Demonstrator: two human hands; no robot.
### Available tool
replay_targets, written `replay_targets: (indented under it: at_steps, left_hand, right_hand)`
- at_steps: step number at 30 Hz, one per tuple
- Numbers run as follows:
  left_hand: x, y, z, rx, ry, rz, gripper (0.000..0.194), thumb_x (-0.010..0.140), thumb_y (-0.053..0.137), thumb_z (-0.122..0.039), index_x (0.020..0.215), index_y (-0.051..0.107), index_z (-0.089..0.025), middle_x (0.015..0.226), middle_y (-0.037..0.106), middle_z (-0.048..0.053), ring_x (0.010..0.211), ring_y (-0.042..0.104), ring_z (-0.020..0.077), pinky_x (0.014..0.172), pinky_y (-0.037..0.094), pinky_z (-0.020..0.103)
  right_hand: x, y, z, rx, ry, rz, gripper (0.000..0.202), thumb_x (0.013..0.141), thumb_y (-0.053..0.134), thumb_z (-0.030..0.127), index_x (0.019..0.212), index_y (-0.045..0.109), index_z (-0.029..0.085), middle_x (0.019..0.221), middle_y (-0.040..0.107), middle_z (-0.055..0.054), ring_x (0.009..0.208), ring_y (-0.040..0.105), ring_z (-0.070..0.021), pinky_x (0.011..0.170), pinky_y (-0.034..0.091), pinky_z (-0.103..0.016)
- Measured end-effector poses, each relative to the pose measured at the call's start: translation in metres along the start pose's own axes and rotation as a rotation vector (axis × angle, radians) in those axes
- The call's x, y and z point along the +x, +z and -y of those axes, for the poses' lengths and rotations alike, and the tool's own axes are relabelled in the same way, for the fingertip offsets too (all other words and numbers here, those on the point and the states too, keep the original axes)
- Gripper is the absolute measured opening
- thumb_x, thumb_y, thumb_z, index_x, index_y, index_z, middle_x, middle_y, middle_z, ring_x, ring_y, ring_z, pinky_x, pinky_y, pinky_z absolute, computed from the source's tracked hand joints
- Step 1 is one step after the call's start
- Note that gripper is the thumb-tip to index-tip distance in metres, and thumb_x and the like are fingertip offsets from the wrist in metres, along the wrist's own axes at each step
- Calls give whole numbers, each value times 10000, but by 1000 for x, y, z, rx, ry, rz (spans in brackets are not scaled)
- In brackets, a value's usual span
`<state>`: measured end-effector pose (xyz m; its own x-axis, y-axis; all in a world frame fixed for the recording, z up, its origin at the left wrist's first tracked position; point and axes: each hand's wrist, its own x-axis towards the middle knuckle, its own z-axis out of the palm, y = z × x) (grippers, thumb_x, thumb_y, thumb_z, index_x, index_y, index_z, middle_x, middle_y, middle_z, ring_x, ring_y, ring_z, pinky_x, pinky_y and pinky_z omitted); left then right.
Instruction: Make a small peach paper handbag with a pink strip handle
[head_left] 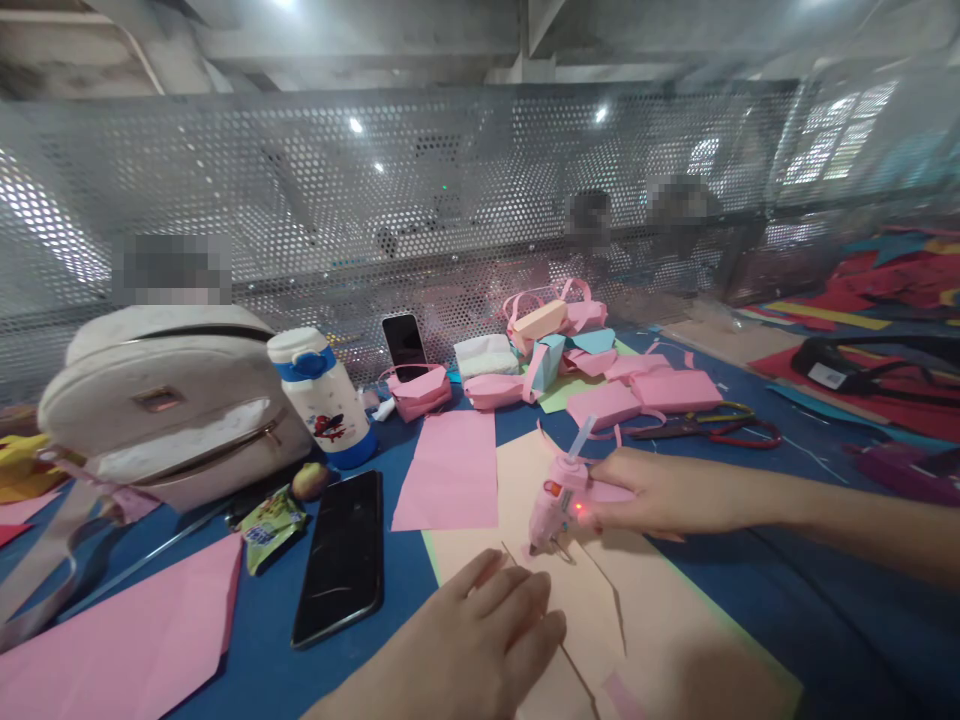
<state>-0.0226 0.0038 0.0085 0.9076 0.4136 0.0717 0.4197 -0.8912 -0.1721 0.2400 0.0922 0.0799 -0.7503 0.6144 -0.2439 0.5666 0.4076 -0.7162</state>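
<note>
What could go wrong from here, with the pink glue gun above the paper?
1. The right hand holds the glue gun, its red light lit and its nozzle close to the left hand; if hot, it might cause a burn.
2. Glue could drip onto the peach paper underneath.
3. The scissors lie just beyond the right hand, which might bump them.

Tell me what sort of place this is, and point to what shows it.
Likely a shared craft workroom, though I can't be certain: a pink glue gun is in use, folded pink paper pieces lie about, and a perforated metal partition stands behind.
</note>
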Motion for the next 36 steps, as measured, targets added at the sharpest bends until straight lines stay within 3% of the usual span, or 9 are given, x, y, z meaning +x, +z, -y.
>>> replay_targets:
  at_steps: [4,9,15,26,30,36]
  left_hand:
    - [-1,5,0,43,10,-56,420,1031,423,-382,1356,506,-131,1352,589,142,1192,546,280,1053,403,466]
    - [1,6,-1,65,-6,-106,405,1038,402,-405,1322,533,-147,1328,617,109,1160,575,264,1041,417,441]
    - [0,5,-1,71,2,-99,401,1040,396,-387,1326,535,-143,1333,608,119,1176,557,263,1039,408,437]
    - [0,7,0,34,-7,-72,409,1036,403,-391,1333,532,-140,1337,598,130,1166,556,268,1046,408,453]
    - [-2,11,0,31,1,-61,432,1030,416,-397,1361,511,-137,1366,579,142,1190,537,282,1059,399,468]
    - [-1,7,0,24,-5,-49,422,1032,414,-386,1364,497,-140,1377,573,134,1209,537,280,1066,391,460]
  right_hand:
    - [4,1,5,-31,20,-26,364,953,543,475,1025,672,142,617,496,44,474,435,-78,430,292,-178]
    - [7,3,10,-9,-66,-23,300,947,557,409,1021,691,151,786,596,2,677,522,-122,564,369,-187]
    - [3,2,10,-80,94,44,325,957,525,431,911,655,137,560,437,62,463,406,-80,452,275,-191]
    - [1,-1,16,-116,94,-6,338,963,516,428,973,672,128,549,434,58,457,399,-83,443,245,-199]
    - [3,2,13,-83,48,-39,332,950,538,443,972,667,138,617,497,43,481,412,-78,462,276,-194]
    - [1,-1,16,-78,39,13,308,951,534,413,958,672,137,609,500,45,494,423,-85,485,306,-198]
